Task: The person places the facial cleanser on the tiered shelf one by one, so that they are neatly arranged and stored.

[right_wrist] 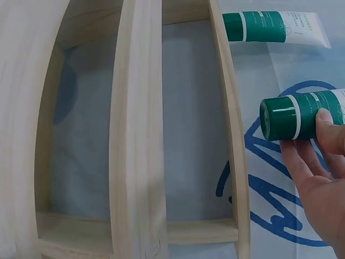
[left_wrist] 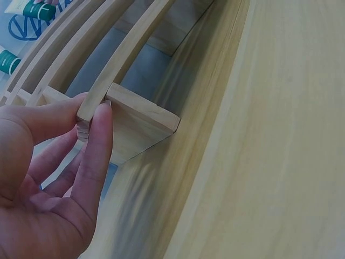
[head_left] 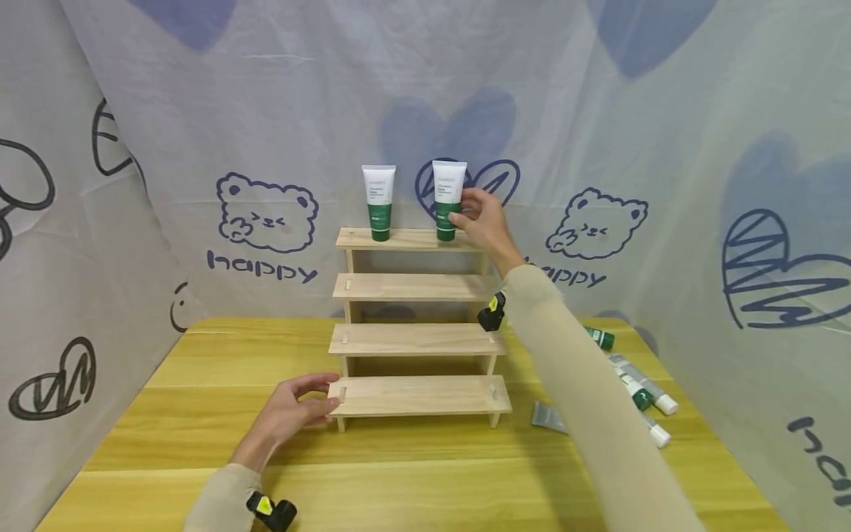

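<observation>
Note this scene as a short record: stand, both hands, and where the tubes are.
Stand: wooden stand, four steps, on a table
Left hand: pinches left end of bottom step
Right hand: holds white-and-green tube, cap down, slightly above top step
Second tube: upright on top step, cap down
Other tubes: lying right of stand, partly behind right sleeve; count unclear

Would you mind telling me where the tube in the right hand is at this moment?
In the head view, the held tube is at the wooden stand's top tier, pinched in the right hand, to the right of the other tube.
</observation>
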`<state>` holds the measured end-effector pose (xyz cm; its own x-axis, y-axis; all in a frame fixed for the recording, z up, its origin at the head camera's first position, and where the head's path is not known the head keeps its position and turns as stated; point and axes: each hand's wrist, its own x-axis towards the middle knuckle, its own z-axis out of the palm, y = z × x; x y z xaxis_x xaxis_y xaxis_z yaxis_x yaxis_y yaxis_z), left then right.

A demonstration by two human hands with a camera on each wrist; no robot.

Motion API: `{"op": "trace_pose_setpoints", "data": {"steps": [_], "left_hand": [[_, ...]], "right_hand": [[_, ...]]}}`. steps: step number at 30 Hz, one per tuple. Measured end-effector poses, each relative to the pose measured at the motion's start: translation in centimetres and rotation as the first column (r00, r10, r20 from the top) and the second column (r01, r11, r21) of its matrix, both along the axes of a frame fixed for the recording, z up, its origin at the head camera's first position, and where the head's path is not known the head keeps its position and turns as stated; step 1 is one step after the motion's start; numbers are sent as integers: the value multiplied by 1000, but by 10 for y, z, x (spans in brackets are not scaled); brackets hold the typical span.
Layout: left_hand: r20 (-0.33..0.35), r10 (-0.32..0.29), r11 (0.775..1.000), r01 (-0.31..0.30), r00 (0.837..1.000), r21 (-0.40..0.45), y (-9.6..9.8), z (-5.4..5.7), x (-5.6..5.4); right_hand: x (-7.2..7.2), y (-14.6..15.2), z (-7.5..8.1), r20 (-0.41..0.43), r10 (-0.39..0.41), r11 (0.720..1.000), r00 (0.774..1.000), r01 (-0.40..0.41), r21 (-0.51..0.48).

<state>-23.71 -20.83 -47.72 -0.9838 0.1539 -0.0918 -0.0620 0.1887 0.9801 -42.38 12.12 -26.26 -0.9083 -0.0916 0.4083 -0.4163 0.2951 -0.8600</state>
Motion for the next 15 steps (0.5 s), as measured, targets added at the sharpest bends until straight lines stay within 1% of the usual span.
{"op": "trace_pose_setpoints", "data": {"steps": [6,13,15], "left_hand": [[3,1,1000,-1,1000,1,0,1,0],[21,19,1000,-20,1000,8,0,2,1],[16,12,1000,-12,1000,3,0,2,1]], "right_hand": [[-5,-7,-1,5,2,1000,1000,-2,-3],[-8,-16,-6,35,8,998,999,-6,-62],[-9,-18,-8,34,1,998,999,2,-70]]}}
